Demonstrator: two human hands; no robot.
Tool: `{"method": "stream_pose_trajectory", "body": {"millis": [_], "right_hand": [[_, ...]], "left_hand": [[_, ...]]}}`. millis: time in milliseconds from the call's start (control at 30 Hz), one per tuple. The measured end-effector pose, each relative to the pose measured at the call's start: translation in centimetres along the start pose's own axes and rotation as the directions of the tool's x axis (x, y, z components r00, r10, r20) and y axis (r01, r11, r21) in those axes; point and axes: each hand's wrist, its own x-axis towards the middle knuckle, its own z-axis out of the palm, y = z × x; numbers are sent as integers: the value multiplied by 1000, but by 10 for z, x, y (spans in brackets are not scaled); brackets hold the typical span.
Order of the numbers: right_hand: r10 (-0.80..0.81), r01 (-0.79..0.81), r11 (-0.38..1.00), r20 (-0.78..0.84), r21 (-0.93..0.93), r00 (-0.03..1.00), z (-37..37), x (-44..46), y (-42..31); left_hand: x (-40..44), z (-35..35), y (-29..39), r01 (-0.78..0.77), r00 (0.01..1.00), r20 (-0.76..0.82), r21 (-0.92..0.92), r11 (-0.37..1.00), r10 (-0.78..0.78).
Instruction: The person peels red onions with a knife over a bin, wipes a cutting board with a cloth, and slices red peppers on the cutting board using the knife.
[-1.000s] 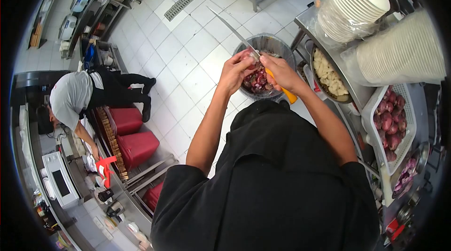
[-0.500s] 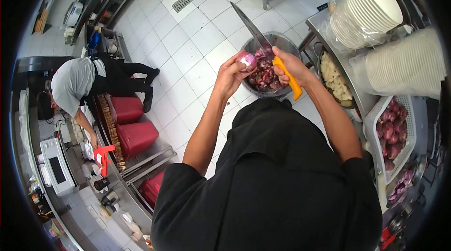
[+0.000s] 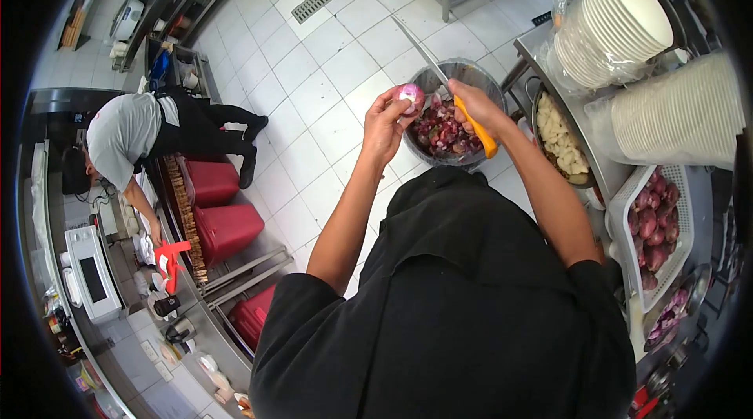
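Observation:
My left hand (image 3: 385,123) is closed around a red onion (image 3: 410,96), whose purple and pale surface shows above my fingers. My right hand (image 3: 476,108) grips the yellow handle of a large knife (image 3: 475,127). Its long blade points up and to the left, past the onion and apart from it. Below both hands stands a bin (image 3: 496,78) lined with a dark bag, holding dark red onion skins (image 3: 445,134).
To the right, a steel table carries stacked white tubs (image 3: 616,23), wrapped stacked containers (image 3: 671,109) and a white basket (image 3: 685,219) of red onions. A pot (image 3: 561,137) of pale pieces sits nearby. At left, a co-worker (image 3: 125,137) bends over a counter beside red bins (image 3: 227,228).
The knife has swung round slightly, and its blade is now clear of the bin's contents. My left hand has turned the onion a little, and my right hand has shifted slightly.

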Motion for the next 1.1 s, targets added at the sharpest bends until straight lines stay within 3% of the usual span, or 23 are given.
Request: {"method": "stream_pose_trajectory", "body": {"millis": [100, 300, 367, 433, 467, 567, 867, 967, 1100], "right_hand": [[-154, 150, 987, -65, -62, 986, 6, -8, 0], [-277, 249, 939, -93, -235, 956, 24, -49, -15], [-496, 427, 813, -85, -397, 864, 30, -45, -2], [-600, 520, 742, -75, -424, 796, 47, -61, -3], [-526, 454, 774, -49, -440, 849, 49, -68, -9], [-558, 462, 749, -76, -474, 827, 51, -72, -9], [-636, 508, 686, -92, -521, 766, 46, -73, -4], [-676, 552, 671, -102, -495, 730, 47, -67, 1], [-594, 529, 770, -99, -357, 798, 43, -61, 2]], "left_hand": [[3, 5, -5, -32, 999, -30, 29, 999, 33], [4, 18, -5, -94, 996, 2, 77, 993, 94], [5, 23, -6, -100, 995, 28, 91, 991, 97], [1, 32, -5, -102, 995, 5, 32, 994, 102], [0, 36, -5, -105, 994, -9, 4, 995, 105], [0, 42, -12, -139, 990, -11, -64, 988, 139], [-11, 50, -10, -169, 985, 25, -39, 985, 170], [-7, 41, -11, -164, 984, 64, -16, 986, 165], [-11, 31, -8, -139, 983, 112, -59, 989, 145]]}}
